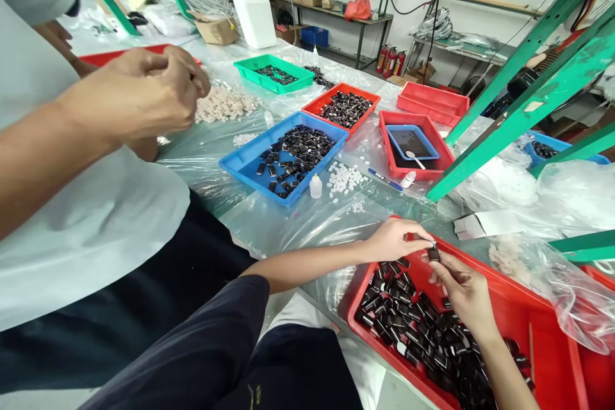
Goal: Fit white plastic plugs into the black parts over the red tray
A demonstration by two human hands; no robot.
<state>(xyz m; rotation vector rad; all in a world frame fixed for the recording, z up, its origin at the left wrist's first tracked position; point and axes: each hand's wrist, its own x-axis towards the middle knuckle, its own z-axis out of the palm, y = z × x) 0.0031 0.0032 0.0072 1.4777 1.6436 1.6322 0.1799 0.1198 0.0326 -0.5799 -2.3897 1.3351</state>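
Observation:
My left hand (401, 240) reaches in from the left, its fingertips pinched at the top of a small black part (434, 252). Closed around the lower side of that same part are the fingers of my right hand (464, 288). Both hands are above a large red bin (552, 339), which holds many glossy black parts (423, 333). Whatever is between my left fingertips is too small to make out.
A co-worker's hands (158, 86) are at the left. Beyond my hands lie a blue tray (240, 160) of black parts, white pieces (344, 178), a small bottle (316, 186) and a blue pen (385, 179). A green post (519, 102) slants at the right.

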